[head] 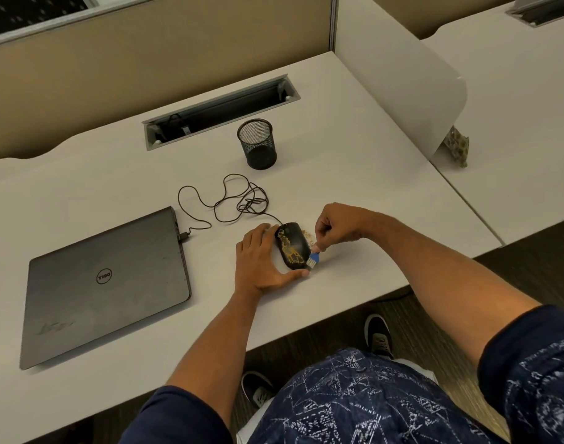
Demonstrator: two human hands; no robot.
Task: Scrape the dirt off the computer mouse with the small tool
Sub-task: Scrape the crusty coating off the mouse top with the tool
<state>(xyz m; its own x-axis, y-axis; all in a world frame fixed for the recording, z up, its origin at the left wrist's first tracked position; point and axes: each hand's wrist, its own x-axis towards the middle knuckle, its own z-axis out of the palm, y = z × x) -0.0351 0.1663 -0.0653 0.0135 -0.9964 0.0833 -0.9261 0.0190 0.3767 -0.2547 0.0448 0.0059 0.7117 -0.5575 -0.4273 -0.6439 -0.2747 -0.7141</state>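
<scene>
A black wired computer mouse (pixel 291 244) smeared with yellowish dirt lies on the white desk (pixel 354 174). My left hand (pixel 261 257) cups its left side and near end, fingers and thumb curled round it. My right hand (pixel 336 227) pinches a small blue tool (pixel 313 258) whose tip touches the mouse's right edge. A little pile of brownish crumbs (pixel 307 236) lies on the desk just right of the mouse, partly hidden by my right hand.
A shut dark laptop (pixel 104 283) lies to the left, with the mouse cable (pixel 229 200) coiled behind the mouse and plugged into it. A black mesh pen cup (pixel 257 144) stands farther back, before a cable slot (pixel 219 112). A white divider panel (pixel 402 75) rises at right.
</scene>
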